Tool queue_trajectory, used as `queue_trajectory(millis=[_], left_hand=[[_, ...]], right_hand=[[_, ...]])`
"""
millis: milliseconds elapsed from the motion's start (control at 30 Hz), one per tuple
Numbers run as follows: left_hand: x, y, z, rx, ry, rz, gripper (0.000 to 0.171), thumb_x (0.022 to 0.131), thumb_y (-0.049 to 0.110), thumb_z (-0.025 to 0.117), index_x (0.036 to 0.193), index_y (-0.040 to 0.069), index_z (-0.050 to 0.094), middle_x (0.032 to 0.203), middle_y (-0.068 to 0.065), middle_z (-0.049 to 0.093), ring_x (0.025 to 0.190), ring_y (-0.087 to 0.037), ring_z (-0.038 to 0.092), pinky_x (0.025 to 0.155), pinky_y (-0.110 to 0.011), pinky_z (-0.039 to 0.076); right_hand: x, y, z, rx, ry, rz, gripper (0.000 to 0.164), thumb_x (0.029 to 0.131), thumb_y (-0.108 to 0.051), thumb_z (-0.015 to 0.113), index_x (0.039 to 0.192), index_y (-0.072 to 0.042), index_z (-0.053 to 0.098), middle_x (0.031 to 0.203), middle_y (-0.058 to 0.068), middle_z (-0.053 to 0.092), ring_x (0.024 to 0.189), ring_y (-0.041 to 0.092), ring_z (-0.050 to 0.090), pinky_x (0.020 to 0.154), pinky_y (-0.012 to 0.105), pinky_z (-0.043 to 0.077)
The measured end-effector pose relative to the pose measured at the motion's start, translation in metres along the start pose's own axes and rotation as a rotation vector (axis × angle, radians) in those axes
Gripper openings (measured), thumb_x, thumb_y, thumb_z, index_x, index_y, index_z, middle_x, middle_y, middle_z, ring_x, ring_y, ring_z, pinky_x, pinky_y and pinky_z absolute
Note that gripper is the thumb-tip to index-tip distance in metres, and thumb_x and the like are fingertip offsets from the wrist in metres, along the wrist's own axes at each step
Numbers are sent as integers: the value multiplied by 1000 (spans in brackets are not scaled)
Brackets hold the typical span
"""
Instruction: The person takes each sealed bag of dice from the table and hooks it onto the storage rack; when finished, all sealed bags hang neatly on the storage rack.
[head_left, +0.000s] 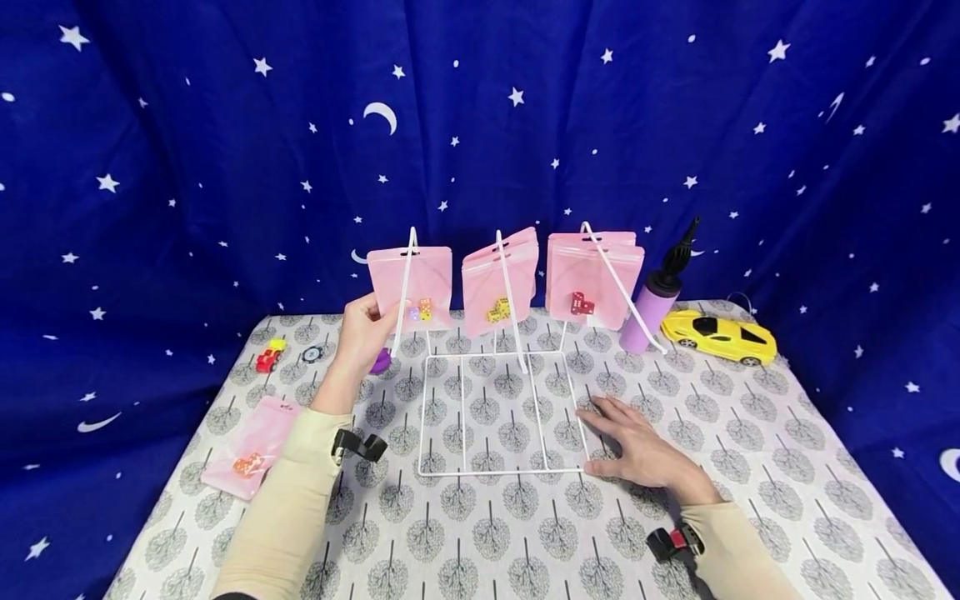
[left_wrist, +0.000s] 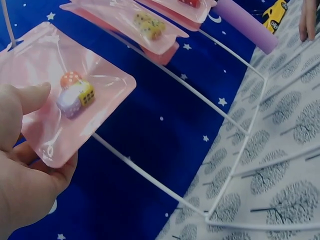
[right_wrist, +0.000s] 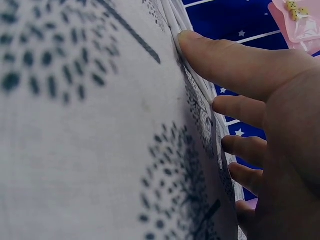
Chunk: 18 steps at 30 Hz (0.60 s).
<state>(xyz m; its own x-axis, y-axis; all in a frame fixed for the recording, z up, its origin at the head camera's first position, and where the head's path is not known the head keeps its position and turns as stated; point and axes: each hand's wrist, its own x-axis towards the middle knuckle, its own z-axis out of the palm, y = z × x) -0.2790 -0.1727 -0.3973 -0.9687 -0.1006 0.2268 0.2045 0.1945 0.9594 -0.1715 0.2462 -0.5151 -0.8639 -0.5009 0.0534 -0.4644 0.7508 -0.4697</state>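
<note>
A white wire display rack [head_left: 495,472] stands on the table, with pink zip bags hanging from its three arms. My left hand [head_left: 354,337] pinches the left pink zip bag [head_left: 437,271] near its lower edge, thumb in front and fingers behind. Purple, orange and yellow dice [left_wrist: 75,95] show through that bag in the left wrist view. Yellow dice show in the middle bag [head_left: 480,287], red dice in the right bag [head_left: 611,279]. My right hand [head_left: 637,446] rests with fingers spread at the rack base's right side, thumb by the front corner.
Another pink zip bag [head_left: 262,429] with orange dice lies at the left. Behind it are a small red-and-yellow toy [head_left: 270,357], a round dark disc [head_left: 312,355] and a purple object [head_left: 381,362]. A purple hand pump [head_left: 645,317] and a yellow toy car [head_left: 720,336] stand at back right.
</note>
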Motion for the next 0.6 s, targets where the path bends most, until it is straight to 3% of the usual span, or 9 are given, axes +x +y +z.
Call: queue_trajectory(millis=[100,267,433,600], left_hand=[[-2,-7,-5,9,-22,-9,34,86,19,75,110,-4,69,83,4,73,73,-6,64,69,-20,53],[-7,-16,-11,60,-47,-22,32,86,21,75,111,0,70,81,9,70,71,-9,60,62,-19,49],[-13,-25,-19,103,-61,-22,27,87,15,74,107,-2,69,92,-8,74,75,-5,62,71,-17,53],[-24,-35,-34,175,-81,-25,27,88,19,73,108,2,69,103,-13,71,83,-4,63,83,-18,52]], right_hand=[[0,0,1,-2,13,-7,84,79,-52,74,145,-10,45,155,29,27,141,52,20,110,73,15],[1,1,1,2,14,0,84,78,-50,75,145,-10,45,155,28,26,142,51,19,110,73,14],[1,2,1,7,-2,12,85,77,-51,75,146,-11,45,156,27,24,143,49,18,111,72,13],[2,2,2,8,-9,15,85,77,-51,75,146,-11,44,157,27,24,143,49,18,111,72,13]])
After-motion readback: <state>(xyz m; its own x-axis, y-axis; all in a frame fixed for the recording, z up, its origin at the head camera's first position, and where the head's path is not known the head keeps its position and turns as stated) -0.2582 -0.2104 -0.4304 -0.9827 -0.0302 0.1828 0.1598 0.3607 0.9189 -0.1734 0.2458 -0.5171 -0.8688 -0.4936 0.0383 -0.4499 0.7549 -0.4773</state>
